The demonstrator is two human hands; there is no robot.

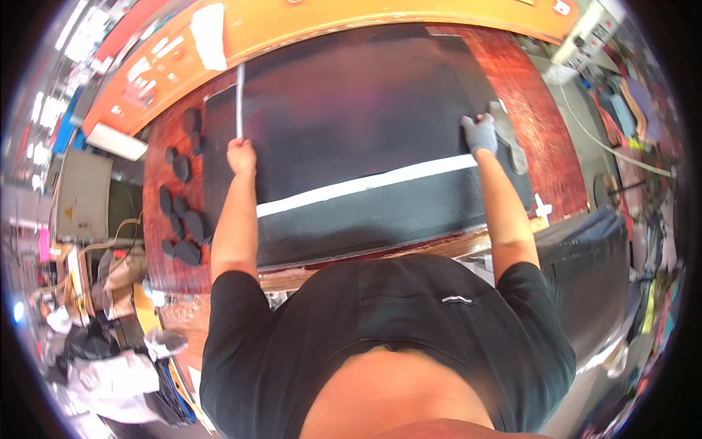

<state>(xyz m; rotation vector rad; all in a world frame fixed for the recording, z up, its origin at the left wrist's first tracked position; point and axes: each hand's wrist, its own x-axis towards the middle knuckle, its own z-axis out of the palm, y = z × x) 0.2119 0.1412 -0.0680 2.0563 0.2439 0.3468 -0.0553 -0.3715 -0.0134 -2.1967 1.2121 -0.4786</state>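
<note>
A large black sheet (351, 110) lies spread over a reddish-brown table. My bare left hand (241, 156) is at the sheet's left side, its fingers closed round the near end of a narrow white strip (240, 99) that runs away from me. Over the sheet's right edge rests my right hand (480, 134), in a grey glove with bare fingertips, thumb and fingers apart. Just beside it lies a long grey sole-shaped piece (508, 137). A wider white strip (365, 183) crosses the near part of the sheet, its right end by my right wrist.
Several black rounded pieces (194, 227) lie on the table (541, 132) left of the sheet. An orange machine beam (307, 22) spans the far side. A grey box (82, 194) stands at left; dark sheets (589, 271) hang at the near right.
</note>
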